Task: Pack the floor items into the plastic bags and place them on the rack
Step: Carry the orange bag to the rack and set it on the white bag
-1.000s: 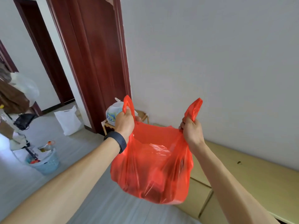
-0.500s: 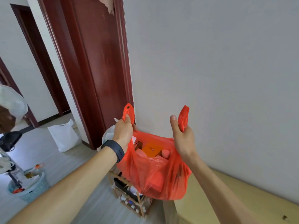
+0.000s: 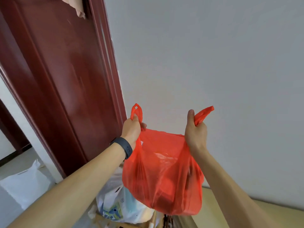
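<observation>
Head view: red plastic bag point(image 3: 162, 178) hanging in air above white bag point(image 3: 118, 206) on wooden rack point(image 3: 148, 223), left grip point(image 3: 131, 130) and right grip point(image 3: 195, 134) each clenched on a handle. Tight on left against door point(image 3: 65, 79), bare wall point(image 3: 213, 55) behind. Handles spread wider than half a second ago.

Both arms extend from the lower corners toward frame centre. Your left forearm point(image 3: 74, 191) enters lower left, with a black band point(image 3: 122, 149) on the wrist. Your left hand point(image 3: 131, 130) is fisted, back to camera, fingers curled round one handle of the red bag point(image 3: 164, 178). Your right forearm point(image 3: 238, 195) enters lower right. Your right hand point(image 3: 195, 134), right of centre, clenches the other handle, thumb straight up. Hands roughly level, well apart.
</observation>
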